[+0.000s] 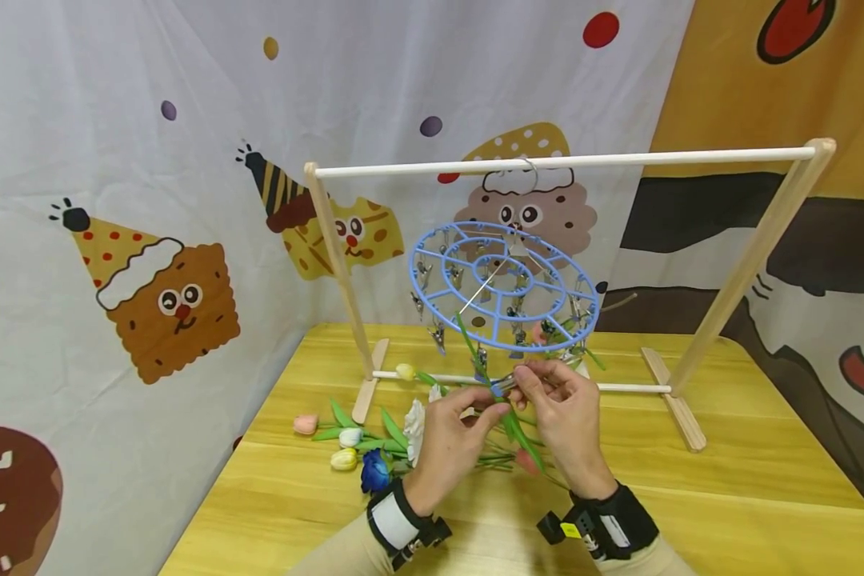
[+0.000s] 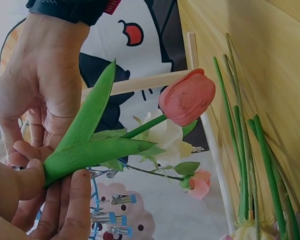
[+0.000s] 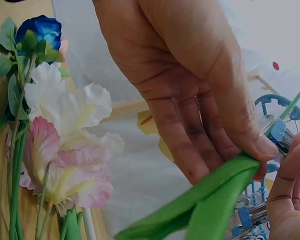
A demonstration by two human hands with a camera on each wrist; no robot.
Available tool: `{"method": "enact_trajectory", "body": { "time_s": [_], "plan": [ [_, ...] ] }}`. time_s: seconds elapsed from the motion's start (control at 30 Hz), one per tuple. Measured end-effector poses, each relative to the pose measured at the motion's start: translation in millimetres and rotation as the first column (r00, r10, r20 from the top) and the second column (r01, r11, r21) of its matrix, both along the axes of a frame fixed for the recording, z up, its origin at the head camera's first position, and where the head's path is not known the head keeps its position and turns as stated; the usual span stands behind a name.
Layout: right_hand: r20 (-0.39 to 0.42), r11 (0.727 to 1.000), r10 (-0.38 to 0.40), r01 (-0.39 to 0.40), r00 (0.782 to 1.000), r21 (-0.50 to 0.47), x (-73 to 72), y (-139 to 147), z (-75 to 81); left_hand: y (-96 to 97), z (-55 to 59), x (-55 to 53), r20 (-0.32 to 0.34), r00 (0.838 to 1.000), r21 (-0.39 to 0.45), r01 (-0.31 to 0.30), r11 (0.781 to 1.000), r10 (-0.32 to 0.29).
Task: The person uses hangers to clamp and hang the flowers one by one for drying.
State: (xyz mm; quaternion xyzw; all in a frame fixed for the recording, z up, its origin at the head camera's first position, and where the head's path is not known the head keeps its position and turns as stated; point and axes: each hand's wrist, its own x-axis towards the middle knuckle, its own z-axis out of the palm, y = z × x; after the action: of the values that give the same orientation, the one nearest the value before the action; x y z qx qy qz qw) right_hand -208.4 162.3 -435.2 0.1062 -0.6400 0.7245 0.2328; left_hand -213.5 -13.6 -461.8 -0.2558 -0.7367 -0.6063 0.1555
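Observation:
My left hand [image 1: 450,436] pinches the green stem of a red tulip [image 2: 187,97] between thumb and fingers, close to its leaves [image 3: 205,200]. The bloom points down toward me, and the bare stem end rises toward the rack. With thumb and fingertips, my right hand [image 1: 565,424] grips a metal clip [image 1: 502,386] with blue parts, which sits at the stem just above the left fingers. Over both hands hangs a round blue drying rack [image 1: 500,320], tilted, with several metal clips around its rings.
A wooden stand [image 1: 742,280] with a white top bar [image 1: 418,168] carries the rack by a hook. Flowers lie on the table [image 1: 259,496] to the left, including a blue rose [image 1: 376,470] and a yellow tulip [image 1: 344,459]. A pink flower [image 2: 199,184] hangs from the rack.

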Motion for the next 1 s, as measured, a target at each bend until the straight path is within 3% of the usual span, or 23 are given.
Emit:
{"method": "enact_trajectory", "body": {
  "time_s": [0.17, 0.43, 0.83, 1.0],
  "plan": [
    [0.019, 1.000, 0.014, -0.014, 1.000, -0.009, -1.1, -1.0, -1.0, 3.1, 0.9, 0.1, 0.045, 0.999, 0.036, 0.021, 0.999, -0.023],
    [0.041, 0.998, 0.039, -0.037, 0.998, -0.054, -1.2, -1.4, -0.6, 6.4, 0.9, -2.1, 0.015, 1.000, 0.030, 0.010, 0.999, -0.011],
    [0.144, 0.996, 0.087, -0.083, 0.986, -0.038, -1.3, 0.1, 1.8, 4.6, 1.9, -2.4, 0.051, 0.999, -0.004, -0.014, 1.000, 0.015],
    [0.151, 0.997, 0.073, -0.074, 0.986, 0.006, 0.1, 1.1, 3.3, 2.1, 1.8, -4.0, 0.067, 0.998, -0.014, 0.018, 1.000, -0.017]
  ]
}}
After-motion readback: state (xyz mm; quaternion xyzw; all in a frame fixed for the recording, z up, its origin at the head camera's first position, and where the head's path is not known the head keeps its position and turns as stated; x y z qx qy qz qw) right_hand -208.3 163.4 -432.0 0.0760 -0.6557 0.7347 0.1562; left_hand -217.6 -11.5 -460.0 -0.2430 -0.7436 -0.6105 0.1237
